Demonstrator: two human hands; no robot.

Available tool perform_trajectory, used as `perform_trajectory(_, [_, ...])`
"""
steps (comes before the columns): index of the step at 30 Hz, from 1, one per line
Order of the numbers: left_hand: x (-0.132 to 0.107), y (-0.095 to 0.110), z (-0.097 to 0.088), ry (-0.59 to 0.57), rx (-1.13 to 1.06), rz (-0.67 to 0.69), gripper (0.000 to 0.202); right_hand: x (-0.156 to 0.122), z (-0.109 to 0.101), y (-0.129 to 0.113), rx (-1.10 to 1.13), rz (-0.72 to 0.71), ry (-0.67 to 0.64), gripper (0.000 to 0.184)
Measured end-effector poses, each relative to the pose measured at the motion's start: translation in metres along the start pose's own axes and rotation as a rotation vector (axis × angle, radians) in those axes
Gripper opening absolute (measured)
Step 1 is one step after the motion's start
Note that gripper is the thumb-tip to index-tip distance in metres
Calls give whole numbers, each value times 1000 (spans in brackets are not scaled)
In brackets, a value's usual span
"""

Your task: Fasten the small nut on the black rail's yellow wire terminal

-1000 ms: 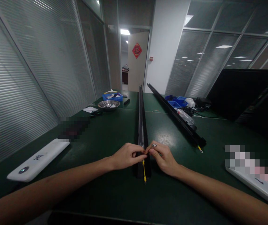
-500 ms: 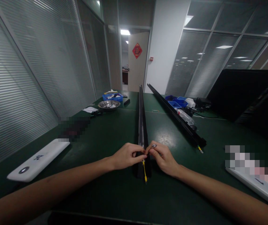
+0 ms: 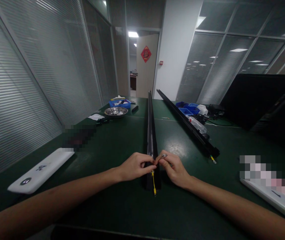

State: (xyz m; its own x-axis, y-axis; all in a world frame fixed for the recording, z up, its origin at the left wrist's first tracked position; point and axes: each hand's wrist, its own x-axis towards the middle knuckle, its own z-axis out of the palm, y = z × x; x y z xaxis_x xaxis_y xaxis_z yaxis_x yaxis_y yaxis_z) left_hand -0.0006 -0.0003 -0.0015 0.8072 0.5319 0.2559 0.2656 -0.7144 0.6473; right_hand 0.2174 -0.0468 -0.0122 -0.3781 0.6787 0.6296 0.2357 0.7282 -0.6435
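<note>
1. Closest in, the green bench (image 3: 102, 210) runs beneath everything, and a short yellow wire (image 3: 153, 183) hangs toward the viewer at the near end of a long black rail (image 3: 150, 130).
2. That rail lies on the bench in the middle of the view, its length pointing away from the person.
3. The left hand (image 3: 136, 166) reaches over the rail from its left side, thumb and forefinger just above where the wire begins.
4. The right hand (image 3: 173, 168), with a metal ring (image 3: 164, 155) on one finger, comes in from the other side; the fingertips of both hands meet over the rail.
5. Whether either grip is closed on some small part cannot be told, as the fingers hide the spot.
6. A white device (image 3: 42, 170) lies beyond the left forearm, and a second white piece (image 3: 274, 196) sits at the right edge.
7. Farther right, another black rail (image 3: 182, 116) lies at a slant, a ring-ended wire (image 3: 212, 159) at its near end and a clear bottle (image 3: 197, 125) beside it.
8. Toward the far end stand a metal bowl (image 3: 116, 116), a blue basket (image 3: 120, 106) and blue bins (image 3: 184, 112).
9. Past the bench, a door (image 3: 146, 76) bears a red diamond sign (image 3: 145, 54).
</note>
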Motion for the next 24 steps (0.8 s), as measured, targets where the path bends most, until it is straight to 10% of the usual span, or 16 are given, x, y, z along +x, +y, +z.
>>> perform_trajectory(24, [0,-1,2,-7,12,-4,24,1,0,1,-6,32,-25,29])
